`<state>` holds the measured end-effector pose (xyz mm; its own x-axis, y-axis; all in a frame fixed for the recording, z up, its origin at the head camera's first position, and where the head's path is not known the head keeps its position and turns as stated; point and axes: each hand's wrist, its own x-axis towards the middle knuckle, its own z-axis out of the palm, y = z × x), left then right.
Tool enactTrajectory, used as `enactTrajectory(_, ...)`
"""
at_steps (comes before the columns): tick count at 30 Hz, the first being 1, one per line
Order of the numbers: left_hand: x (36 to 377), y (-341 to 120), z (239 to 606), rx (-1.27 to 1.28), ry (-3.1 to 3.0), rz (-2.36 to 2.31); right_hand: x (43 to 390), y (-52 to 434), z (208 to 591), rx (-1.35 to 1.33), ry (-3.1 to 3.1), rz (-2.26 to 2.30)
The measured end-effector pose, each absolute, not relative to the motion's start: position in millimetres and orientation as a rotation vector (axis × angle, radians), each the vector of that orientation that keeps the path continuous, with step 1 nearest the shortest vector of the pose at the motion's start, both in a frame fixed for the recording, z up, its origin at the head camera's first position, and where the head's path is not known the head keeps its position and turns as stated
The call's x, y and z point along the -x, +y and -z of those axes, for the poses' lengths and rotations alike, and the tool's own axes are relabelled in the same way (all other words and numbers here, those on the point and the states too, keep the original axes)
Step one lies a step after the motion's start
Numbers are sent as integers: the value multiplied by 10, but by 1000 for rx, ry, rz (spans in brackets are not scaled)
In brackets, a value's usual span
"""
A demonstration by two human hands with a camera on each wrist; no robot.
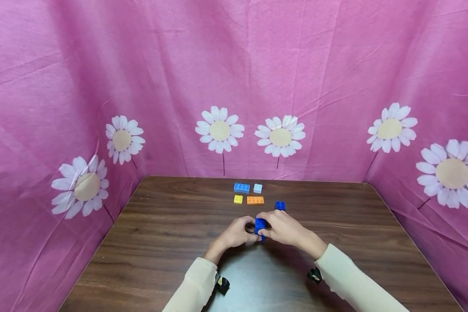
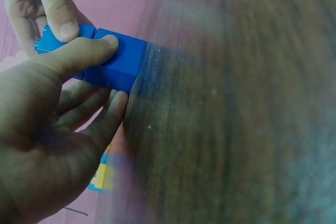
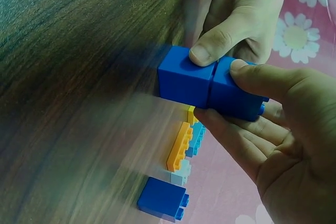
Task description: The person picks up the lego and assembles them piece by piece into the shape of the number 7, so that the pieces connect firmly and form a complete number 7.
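Two dark blue toy building bricks stand one above the other on the table, a thin seam showing between them in both wrist views. My left hand point(image 1: 235, 232) pinches the lower blue brick point(image 2: 126, 65) between thumb and fingers, low by the tabletop. Thumb and fingers of my right hand point(image 1: 287, 228) grip the upper blue brick point(image 3: 231, 95) from the other side. Its studs face up. In the head view the lower brick is mostly hidden behind the upper one and the fingers.
Another dark blue brick point(image 1: 280, 205) stands just beyond my right hand. Farther back on the wooden table point(image 1: 171, 242) lie a long light blue brick point(image 1: 242, 187), a pale blue brick point(image 1: 258, 188), a yellow brick point(image 1: 238, 199) and an orange brick point(image 1: 255, 200). Pink flowered cloth hangs around.
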<state>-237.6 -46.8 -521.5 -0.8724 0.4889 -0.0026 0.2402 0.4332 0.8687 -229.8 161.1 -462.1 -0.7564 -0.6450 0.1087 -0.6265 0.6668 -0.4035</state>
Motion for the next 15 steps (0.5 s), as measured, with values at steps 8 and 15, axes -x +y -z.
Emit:
enactTrajectory(8, 2374, -472, 5202, -642, 2437, -1407, 2307, 1627, 4639, 1083, 2821, 681)
enactTrajectory(15, 2373, -471, 5197, -644, 2436, -1407, 2296, 1616, 4641, 1066, 2861, 644)
